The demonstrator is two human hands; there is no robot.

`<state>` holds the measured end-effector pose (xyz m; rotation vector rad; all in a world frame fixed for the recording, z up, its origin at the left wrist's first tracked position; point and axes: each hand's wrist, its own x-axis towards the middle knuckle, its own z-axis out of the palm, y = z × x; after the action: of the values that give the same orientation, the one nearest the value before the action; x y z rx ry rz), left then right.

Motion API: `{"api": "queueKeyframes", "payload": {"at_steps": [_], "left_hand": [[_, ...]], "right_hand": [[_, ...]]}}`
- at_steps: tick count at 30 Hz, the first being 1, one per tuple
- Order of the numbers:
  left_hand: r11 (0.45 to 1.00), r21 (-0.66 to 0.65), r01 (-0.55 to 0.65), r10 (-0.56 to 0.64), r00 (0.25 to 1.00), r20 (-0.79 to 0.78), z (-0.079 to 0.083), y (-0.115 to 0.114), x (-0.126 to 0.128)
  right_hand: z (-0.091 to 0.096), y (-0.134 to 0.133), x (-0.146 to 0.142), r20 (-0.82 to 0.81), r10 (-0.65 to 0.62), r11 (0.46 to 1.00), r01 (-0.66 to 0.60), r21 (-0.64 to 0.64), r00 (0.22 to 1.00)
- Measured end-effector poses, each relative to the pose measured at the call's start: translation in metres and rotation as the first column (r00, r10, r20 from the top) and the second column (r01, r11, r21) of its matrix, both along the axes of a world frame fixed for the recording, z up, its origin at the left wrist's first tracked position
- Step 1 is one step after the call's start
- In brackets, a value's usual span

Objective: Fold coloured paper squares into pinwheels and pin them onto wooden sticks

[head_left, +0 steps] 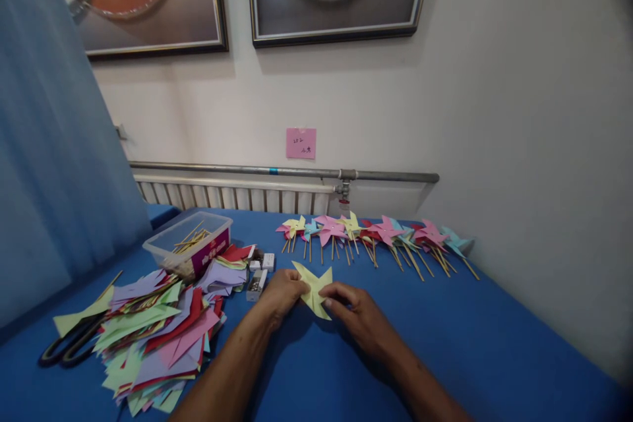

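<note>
Between my two hands is a pale yellow paper pinwheel (314,290), its pointed corners sticking out over the blue table. My left hand (284,291) is closed on its left side, thumb and fingers pinching the paper. On the right, my right hand (353,310) pinches the same pinwheel with thumb and forefinger near its middle. No stick shows on this pinwheel. Close to my left hand stands a small white box (256,285) filled with tiny metal pieces, too small to name.
Finished pinwheels on sticks (386,231) lie along the table's back. To the left are stacked coloured papers (153,343), black-handled scissors (74,343) and a clear plastic tub (212,247) of thin sticks. A blue curtain (54,132) hangs at left; a radiator (237,196) runs behind.
</note>
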<state>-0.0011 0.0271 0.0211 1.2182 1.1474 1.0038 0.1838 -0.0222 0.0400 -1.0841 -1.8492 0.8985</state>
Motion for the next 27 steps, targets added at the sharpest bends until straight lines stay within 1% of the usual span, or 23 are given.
{"api": "queueKeyframes", "payload": {"at_steps": [4, 10, 13, 16, 20, 27], "left_hand": [[0.999, -0.008, 0.032, -0.032, 0.999, -0.010, 0.003, -0.003, 0.003], [1.000, -0.008, 0.028, -0.028, 1.000, -0.013, 0.007, -0.009, 0.009], [0.999, -0.007, 0.048, -0.048, 0.999, 0.010, 0.005, -0.009, 0.012], [0.999, 0.006, 0.054, -0.054, 0.999, -0.001, 0.002, -0.008, 0.013], [0.999, 0.017, 0.047, -0.047, 0.999, -0.019, -0.001, -0.008, 0.013], [0.998, 0.012, 0.055, -0.055, 0.998, 0.037, 0.002, -0.010, 0.015]], "right_hand": [[-0.004, 0.001, -0.002, -0.016, 0.000, 1.000, -0.001, -0.024, 1.000], [-0.016, 0.006, -0.009, -0.082, -0.158, 0.987, 0.159, 0.003, 0.984], [-0.022, 0.009, -0.011, -0.137, -0.215, 0.977, 0.211, -0.044, 0.967], [-0.027, 0.012, -0.013, -0.168, -0.258, 0.965, 0.245, -0.094, 0.951], [-0.029, 0.013, -0.016, -0.202, -0.266, 0.962, 0.245, -0.125, 0.943], [-0.032, 0.015, -0.020, -0.288, -0.284, 0.955, 0.243, -0.169, 0.915]]}}
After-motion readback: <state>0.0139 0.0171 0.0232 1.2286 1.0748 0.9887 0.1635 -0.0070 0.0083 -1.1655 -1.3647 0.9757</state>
